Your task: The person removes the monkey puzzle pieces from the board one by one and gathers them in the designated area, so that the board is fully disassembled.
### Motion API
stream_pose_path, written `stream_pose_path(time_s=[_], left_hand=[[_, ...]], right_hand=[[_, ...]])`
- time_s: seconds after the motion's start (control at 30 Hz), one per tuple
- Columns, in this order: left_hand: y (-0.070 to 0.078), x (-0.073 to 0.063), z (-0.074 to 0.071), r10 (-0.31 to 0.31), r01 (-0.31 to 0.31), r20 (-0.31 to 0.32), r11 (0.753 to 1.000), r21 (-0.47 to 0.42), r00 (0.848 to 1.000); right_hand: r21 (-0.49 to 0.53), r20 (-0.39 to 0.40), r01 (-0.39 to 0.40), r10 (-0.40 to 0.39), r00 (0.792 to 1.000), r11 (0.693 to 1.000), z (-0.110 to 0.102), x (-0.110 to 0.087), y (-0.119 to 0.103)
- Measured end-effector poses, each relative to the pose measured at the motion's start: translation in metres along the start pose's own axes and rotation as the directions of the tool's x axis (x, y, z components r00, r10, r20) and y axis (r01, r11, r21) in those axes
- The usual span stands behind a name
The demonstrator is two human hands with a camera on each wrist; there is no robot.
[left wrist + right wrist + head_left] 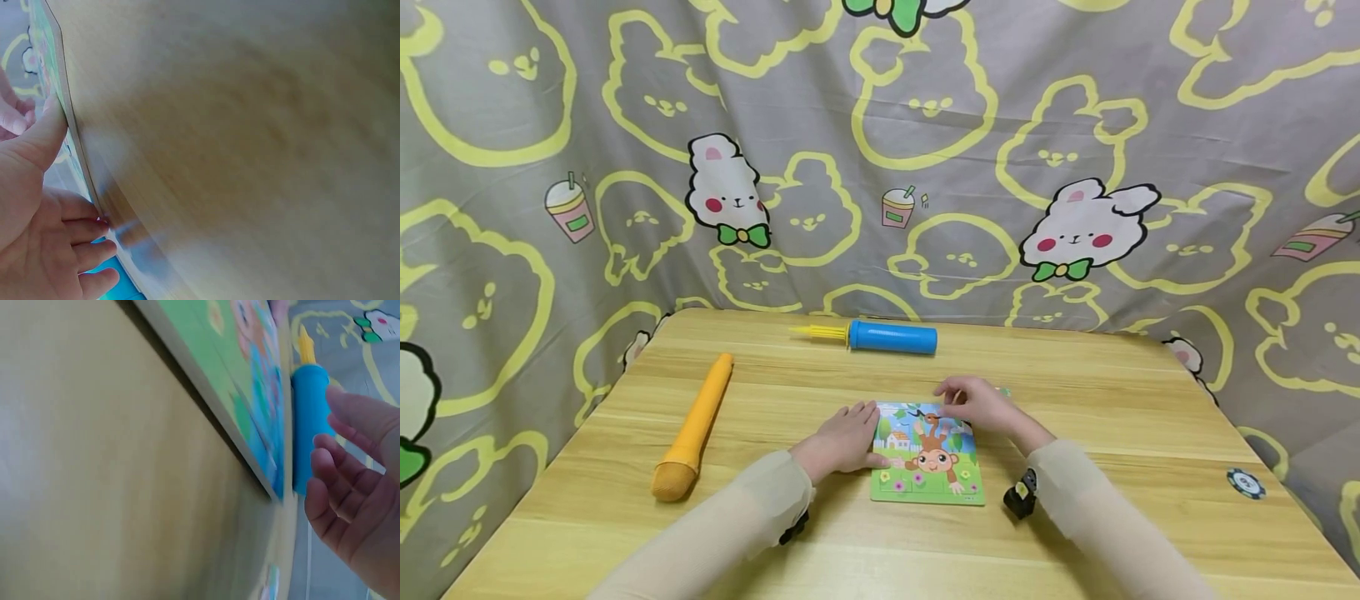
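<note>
A flat picture puzzle (925, 483) lies on the table, showing a monkey hanging upside down, a house and flowers. My left hand (842, 437) rests along its left edge. In the left wrist view the thumb (53, 122) lies over the board's rim and the other fingers extend near it. Above the puzzle's upper right corner is my right hand (981, 404), fingers loosely bent. The right wrist view shows nothing between its thumb (356, 412) and fingers. Just beyond this hand lies a small colourful piece (1004, 392), mostly hidden in the head view.
A blue hand pump (893, 337) with a yellow nozzle lies at the back of the wooden table (1120, 400). On the left is an orange toy microphone (692, 433). A poker chip (1246, 483) sits near the right edge. A patterned curtain (820, 100) hangs behind.
</note>
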State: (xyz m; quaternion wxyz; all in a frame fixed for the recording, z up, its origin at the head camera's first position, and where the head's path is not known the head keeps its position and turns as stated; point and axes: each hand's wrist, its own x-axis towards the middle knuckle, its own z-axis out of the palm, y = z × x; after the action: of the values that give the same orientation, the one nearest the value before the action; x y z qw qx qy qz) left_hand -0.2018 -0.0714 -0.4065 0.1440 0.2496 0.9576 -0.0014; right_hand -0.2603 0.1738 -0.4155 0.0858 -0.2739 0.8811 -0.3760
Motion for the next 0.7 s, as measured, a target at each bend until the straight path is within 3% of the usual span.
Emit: stream_pose_path(time_s=[0.27,0.7], left_hand=[[0.001,0.001,-0.001,-0.012,0.012,0.003,1.0,-0.004,1.0],[0.002,0.0,-0.001,0.001,-0.001,0.0,1.0,0.008,1.0]], right_hand=[[-0.053,0.113,0.122,-0.116,0.987,0.991,0.018,0.006,-0.006],[-0.121,0.231,0.075,-0.045,0.972,0.99,0.025,0.011,-0.012]])
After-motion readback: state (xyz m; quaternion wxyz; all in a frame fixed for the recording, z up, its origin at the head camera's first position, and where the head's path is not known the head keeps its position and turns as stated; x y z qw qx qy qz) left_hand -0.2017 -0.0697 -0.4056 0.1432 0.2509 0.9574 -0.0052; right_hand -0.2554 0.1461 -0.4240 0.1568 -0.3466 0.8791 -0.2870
